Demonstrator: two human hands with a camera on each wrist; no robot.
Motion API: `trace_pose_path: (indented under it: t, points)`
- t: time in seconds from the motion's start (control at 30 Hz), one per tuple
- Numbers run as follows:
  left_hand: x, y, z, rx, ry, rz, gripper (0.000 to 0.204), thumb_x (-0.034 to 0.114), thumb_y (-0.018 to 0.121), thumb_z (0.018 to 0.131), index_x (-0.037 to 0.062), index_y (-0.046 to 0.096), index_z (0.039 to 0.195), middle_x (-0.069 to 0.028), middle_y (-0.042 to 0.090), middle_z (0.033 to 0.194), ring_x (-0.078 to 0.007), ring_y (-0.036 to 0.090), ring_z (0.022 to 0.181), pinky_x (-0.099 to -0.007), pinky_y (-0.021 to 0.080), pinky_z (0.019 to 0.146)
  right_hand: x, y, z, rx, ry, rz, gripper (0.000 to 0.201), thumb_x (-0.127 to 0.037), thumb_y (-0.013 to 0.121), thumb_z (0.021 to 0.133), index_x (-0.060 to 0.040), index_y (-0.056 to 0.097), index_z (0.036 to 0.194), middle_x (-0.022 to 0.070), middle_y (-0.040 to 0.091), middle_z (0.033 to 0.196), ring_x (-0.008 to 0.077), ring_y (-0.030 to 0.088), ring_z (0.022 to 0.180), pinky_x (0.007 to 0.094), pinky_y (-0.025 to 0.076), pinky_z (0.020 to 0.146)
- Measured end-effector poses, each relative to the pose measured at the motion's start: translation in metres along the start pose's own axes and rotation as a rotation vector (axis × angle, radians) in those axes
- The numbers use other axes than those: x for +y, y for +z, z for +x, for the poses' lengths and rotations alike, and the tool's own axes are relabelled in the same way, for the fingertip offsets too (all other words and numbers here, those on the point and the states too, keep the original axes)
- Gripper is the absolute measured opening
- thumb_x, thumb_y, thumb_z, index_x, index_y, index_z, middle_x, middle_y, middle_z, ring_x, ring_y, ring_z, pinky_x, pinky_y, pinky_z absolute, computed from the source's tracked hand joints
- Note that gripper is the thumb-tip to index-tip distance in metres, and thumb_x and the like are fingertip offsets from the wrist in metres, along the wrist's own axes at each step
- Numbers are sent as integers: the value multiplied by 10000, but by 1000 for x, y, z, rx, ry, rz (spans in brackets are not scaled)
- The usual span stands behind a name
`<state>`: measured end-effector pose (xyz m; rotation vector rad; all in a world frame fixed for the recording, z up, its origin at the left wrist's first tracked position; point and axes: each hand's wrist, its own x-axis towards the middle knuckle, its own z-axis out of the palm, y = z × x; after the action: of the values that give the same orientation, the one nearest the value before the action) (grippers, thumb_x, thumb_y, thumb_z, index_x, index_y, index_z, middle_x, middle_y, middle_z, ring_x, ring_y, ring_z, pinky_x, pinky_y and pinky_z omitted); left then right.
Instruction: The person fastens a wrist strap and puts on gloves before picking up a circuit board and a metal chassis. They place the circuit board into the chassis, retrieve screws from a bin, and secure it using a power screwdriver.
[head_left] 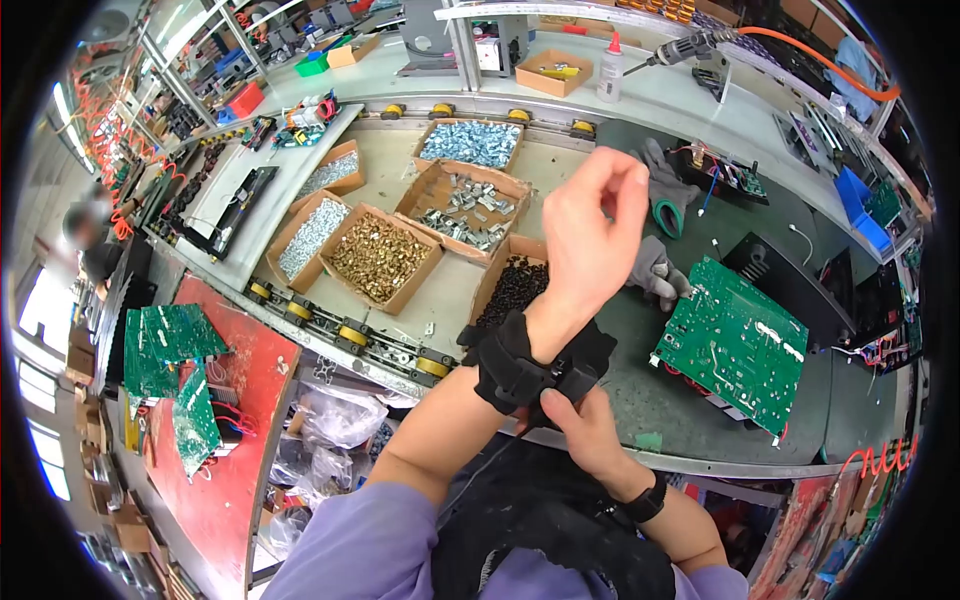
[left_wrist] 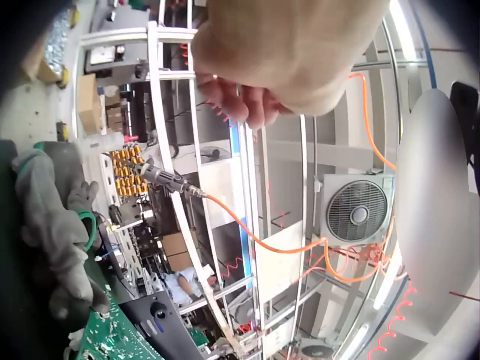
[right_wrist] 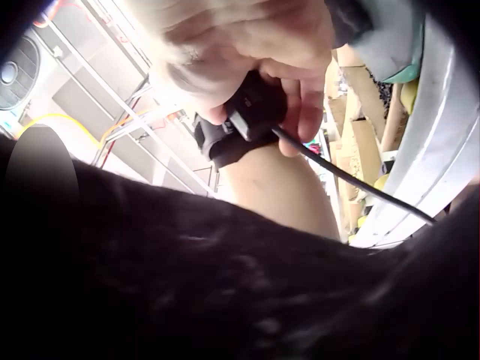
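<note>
Black strap (head_left: 520,365) wraps the raised left arm at the wrist, and that is where the work is. The right hand (head_left: 580,425) comes up from below and pinches the little camera box (right_wrist: 255,112) on the strap's underside — fingers and thumb curled round it, a thin cable (right_wrist: 352,180) running off it. The left hand (head_left: 590,235) stands straight up above, fingers loosely bent, holding nothing. The strap sits right over the near edge of the surface (head_left: 600,340), with open air around both arms. Boxes of screws (head_left: 380,255) and a green board (head_left: 735,340) lie well apart, farther back.
</note>
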<state>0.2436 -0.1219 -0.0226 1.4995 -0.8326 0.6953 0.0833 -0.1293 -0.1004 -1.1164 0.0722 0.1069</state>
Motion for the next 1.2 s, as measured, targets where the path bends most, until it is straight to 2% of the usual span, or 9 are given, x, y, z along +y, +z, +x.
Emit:
trace_pose_path:
  t: [0.07,0.57,0.67,0.77,0.87,0.93,1.0,1.07,1.2]
  points:
    - [0,0,1,4,-634,-686,179,177,527,952,34,611,884,-14,571,662,-89,504,577,-231,397,567,4,-5,4,-14,-78,-27,213,-149,517,962,42,581,1033,86,660,897,169,632,792,315,516,739]
    - [-23,6,-18,39,-1133,-1468,217,292,506,944,94,544,866,5,417,565,-114,392,565,-282,347,646,27,-9,14,215,-294,-14,202,-84,552,930,17,549,1105,45,635,951,127,573,864,295,464,801]
    - [-22,6,-19,-10,-1077,-1360,239,280,495,951,96,542,805,9,417,556,-112,399,549,-280,351,608,17,-6,12,148,-241,-34,178,-94,547,937,20,549,1074,63,639,929,140,597,833,304,487,768]
    - [-16,5,-19,-38,-809,-690,276,233,506,954,98,522,714,13,421,531,-119,419,516,-306,347,546,8,-1,9,105,-158,-5,171,-117,549,946,25,541,1041,83,642,900,152,622,774,296,515,704]
    - [-17,3,-23,-67,-496,-120,285,197,555,933,83,525,674,11,416,502,-106,436,489,-310,329,505,4,4,5,178,-81,-19,199,-149,554,953,33,532,1032,96,646,889,151,630,731,279,527,651]
    - [-25,2,-24,-70,170,376,235,184,600,908,56,564,714,-4,438,513,-63,425,492,-283,325,493,-2,6,3,203,-15,-25,209,-162,555,955,31,531,1034,100,647,887,151,632,725,274,527,643]
    - [-27,3,-25,-94,173,383,222,197,618,893,35,598,743,-20,455,532,-40,400,498,-247,308,479,-3,6,3,235,56,-27,220,-175,557,958,29,530,1036,104,649,886,151,634,719,270,528,635]
    - [-21,8,-20,-60,-357,91,235,202,608,905,25,611,750,-2,475,541,-37,395,501,-244,307,477,-2,2,5,204,57,-60,278,-197,575,950,36,512,1087,95,643,896,139,620,725,280,521,647]
    - [-13,-3,-3,-79,-789,-578,266,223,526,953,30,630,804,27,487,595,-55,424,550,-219,323,533,-6,-23,8,136,-97,-286,419,-190,613,922,6,439,1249,84,575,1073,111,574,816,281,497,708]
